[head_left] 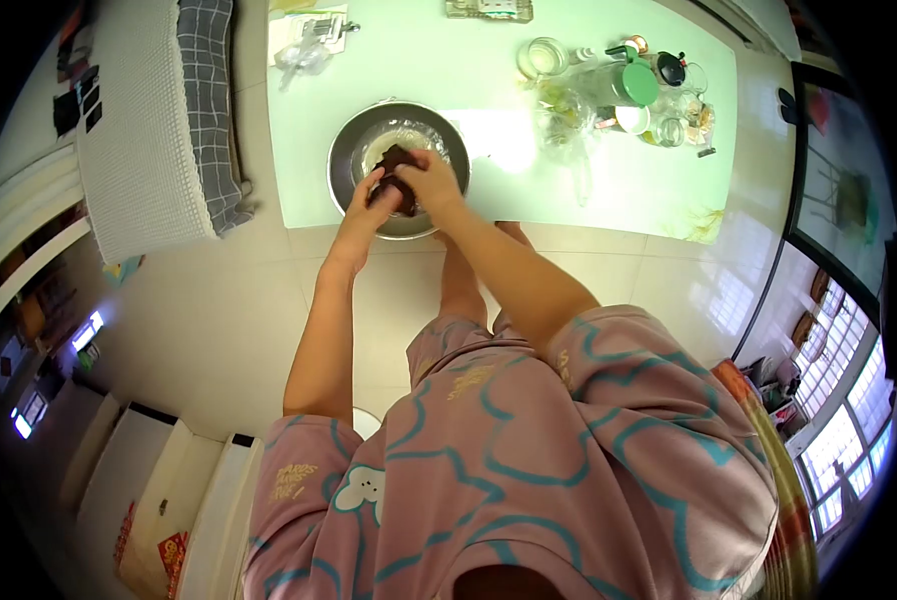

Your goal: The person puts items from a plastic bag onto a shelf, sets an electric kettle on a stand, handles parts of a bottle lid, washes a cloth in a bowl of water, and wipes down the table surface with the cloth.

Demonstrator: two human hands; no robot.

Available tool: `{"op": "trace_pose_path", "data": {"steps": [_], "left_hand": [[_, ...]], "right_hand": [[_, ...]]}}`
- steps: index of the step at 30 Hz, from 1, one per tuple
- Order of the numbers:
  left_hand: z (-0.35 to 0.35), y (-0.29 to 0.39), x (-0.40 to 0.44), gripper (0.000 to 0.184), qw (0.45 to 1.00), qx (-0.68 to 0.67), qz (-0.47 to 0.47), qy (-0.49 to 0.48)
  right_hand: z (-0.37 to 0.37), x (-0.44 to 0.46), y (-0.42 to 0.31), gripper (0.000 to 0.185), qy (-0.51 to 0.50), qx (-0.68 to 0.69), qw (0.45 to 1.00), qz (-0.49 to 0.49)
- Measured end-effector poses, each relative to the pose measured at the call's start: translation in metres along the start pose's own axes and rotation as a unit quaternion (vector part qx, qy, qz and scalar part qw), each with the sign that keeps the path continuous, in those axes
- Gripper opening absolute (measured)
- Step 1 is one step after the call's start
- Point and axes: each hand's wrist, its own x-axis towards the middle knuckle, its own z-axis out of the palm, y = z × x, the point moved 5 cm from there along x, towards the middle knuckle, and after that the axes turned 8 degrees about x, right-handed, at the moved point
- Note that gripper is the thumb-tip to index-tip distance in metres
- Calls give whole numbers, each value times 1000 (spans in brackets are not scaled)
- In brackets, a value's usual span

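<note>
A round metal basin (343, 165) stands near the front edge of the table, with what looks like clear water shining inside it. Over the water, both hands are closed on a dark brown crumpled cloth (396, 160). My left hand (369, 210) grips its lower left side. From the right, my right hand (431, 184) holds it with bent fingers. What kind of cloth it is cannot be made out, and my hands hide part of it.
The pale green table (369, 60) carries a green-lidded jug (637, 84), a glass jar (545, 57) and several cups at the right. A clear plastic bag (307, 55) lies at the back left. A sofa with a checked grey cushion (207, 110) stands left of the table.
</note>
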Motion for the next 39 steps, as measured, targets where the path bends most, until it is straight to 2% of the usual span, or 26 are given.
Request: {"op": "trace_pose_path", "data": {"steps": [1,2,3,5,8,12,14,15,16,17,18,19,20,23,25,27,28,29,31,32,33,34,35,36,37,39], "left_hand": [[-4,-1,-4,72,1000,0,-3,6],[-8,-4,-5,69,980,-197,-13,7],[-11,-6,-6,69,922,-386,-21,7],[-15,-8,-6,74,913,-407,-13,16],[-14,-5,3,79,874,-483,51,24],[-13,-3,19,80,873,-483,64,6],[-11,-5,24,79,883,-467,50,-3],[-13,-13,29,78,883,-467,9,50],[-12,-21,33,77,879,-465,-36,101],[-19,-48,57,69,842,-537,20,47],[-17,-52,53,63,852,-516,62,60],[-15,-54,42,58,860,-494,106,72],[-6,-48,30,47,831,-539,85,109],[-13,-41,37,48,811,-575,87,63],[-8,0,8,54,830,-552,74,25],[4,17,-15,60,913,-407,16,33],[1,14,-20,62,903,-421,-7,83],[1,17,-26,62,904,-418,-7,83],[2,23,-35,65,908,-410,-18,87],[2,15,-37,65,907,-411,-19,89],[4,11,-33,65,904,-428,-8,25],[4,11,-25,65,898,-439,7,-43],[2,15,-24,65,899,-436,13,-45],[-1,14,-28,64,895,-445,16,-13],[-2,14,-29,64,891,-453,18,16],[2,7,-26,60,887,-461,11,7]], "right_hand": [[-6,-1,-2,35,3,97,994,51],[-10,1,-1,34,-7,142,987,78],[-11,-2,-7,33,-16,186,977,105],[-12,-16,-25,28,-12,207,971,115],[-9,-37,-54,23,-5,292,941,171],[-3,-40,-56,24,-55,288,944,149],[2,-38,-55,25,-29,196,971,133],[10,-43,-63,29,-49,116,990,64],[22,-55,-75,33,-91,10,994,-62],[36,-68,-88,37,-129,-99,970,-183],[53,-74,-84,41,-223,-169,923,-264],[59,-98,-95,38,-190,-237,884,-355],[63,-98,-88,37,-195,-256,887,-332],[59,-76,-67,34,-166,-282,896,-299],[52,-52,-59,33,-136,-285,903,-291],[34,-28,-52,34,-85,-301,941,-127],[31,-30,-58,37,-52,-257,953,-151],[33,-34,-62,37,-51,-254,954,-152],[43,-51,-83,34,-101,-212,923,-304],[47,-47,-67,38,-142,-221,935,-238],[47,-45,-53,38,-142,-220,935,-240],[43,-31,-32,41,-115,-99,981,-121],[40,-24,-16,45,-88,25,996,4],[39,-29,-23,49,-113,170,974,101],[38,-36,-37,49,-111,170,974,98],[41,-57,-52,39,-162,189,955,163]]}}
